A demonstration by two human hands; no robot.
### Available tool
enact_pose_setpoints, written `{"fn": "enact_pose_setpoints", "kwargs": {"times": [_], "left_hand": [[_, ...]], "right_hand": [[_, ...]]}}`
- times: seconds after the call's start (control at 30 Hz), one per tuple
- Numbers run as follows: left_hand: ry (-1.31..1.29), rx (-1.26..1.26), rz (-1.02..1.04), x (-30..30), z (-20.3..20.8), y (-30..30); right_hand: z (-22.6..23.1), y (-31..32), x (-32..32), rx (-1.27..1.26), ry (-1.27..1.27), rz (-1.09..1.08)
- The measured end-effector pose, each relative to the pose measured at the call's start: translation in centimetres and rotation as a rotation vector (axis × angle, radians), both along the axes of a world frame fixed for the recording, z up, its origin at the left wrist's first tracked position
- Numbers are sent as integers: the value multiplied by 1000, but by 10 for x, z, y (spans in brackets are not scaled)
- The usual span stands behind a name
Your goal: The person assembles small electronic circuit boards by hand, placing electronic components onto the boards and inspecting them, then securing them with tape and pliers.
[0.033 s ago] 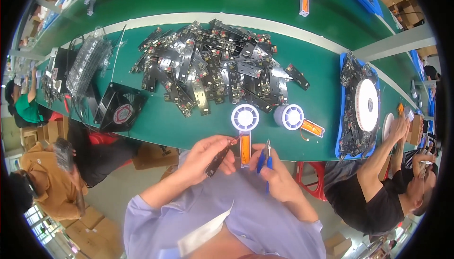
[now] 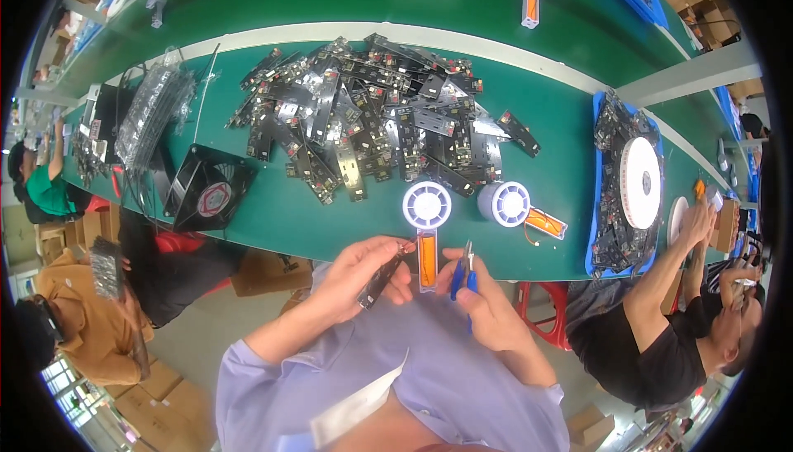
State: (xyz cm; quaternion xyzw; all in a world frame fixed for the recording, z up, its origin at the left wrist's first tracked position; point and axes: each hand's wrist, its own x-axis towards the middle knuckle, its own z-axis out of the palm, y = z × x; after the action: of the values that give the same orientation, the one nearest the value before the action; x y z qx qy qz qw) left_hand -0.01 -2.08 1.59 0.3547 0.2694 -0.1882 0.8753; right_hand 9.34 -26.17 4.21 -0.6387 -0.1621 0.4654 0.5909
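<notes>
My left hand [image 2: 372, 274] pinches a narrow black circuit board [image 2: 382, 280], held at a slant near the table's front edge. A thin reddish wire shows at its upper end, by my fingertips. My right hand [image 2: 489, 307] is closed around blue-handled cutters [image 2: 465, 280], their metal jaws pointing up. Between my hands lies a white handheld fan [image 2: 427, 205]. Its handle is open and shows an orange battery [image 2: 427, 260] inside. Whether the wire joins the board to this fan is too small to tell. Just right of it sits a second white fan [image 2: 505, 203], also with an orange battery.
A heap of black circuit boards [image 2: 363, 113] covers the middle of the green table [image 2: 330, 233]. At left stand a black box fan [image 2: 211, 190] and plastic-wrapped parts [image 2: 153, 118]. A blue tray [image 2: 596, 204] with boards and a white reel [image 2: 641, 183] is at right. Co-workers sit on both sides.
The fan between my hands has shifted very slightly left. At far left, a co-worker's clear plastic bundle has moved a little. My hands keep their hold.
</notes>
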Motion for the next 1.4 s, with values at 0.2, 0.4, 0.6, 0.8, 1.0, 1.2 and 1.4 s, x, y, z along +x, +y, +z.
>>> {"fn": "enact_pose_setpoints", "kwargs": {"times": [0.2,0.4,0.6,0.8,1.0,1.2,1.4], "left_hand": [[-6,-126,58,-1,-5,-3],[-11,-148,106,0,-1,-11],[-9,-157,132,1,2,-14],[-12,-124,154,1,3,-18],[-29,-184,199,0,-3,-21],[-26,-161,189,1,-4,-22],[-47,-95,164,3,-2,-24]], "right_hand": [[12,-5,11,-154,-339,31],[23,-12,21,-142,-377,-13],[14,-15,19,-5,44,-25],[26,1,20,-227,-449,96],[17,10,18,-232,-748,99],[16,13,17,-263,-912,156],[15,17,18,-266,-973,203]]}}
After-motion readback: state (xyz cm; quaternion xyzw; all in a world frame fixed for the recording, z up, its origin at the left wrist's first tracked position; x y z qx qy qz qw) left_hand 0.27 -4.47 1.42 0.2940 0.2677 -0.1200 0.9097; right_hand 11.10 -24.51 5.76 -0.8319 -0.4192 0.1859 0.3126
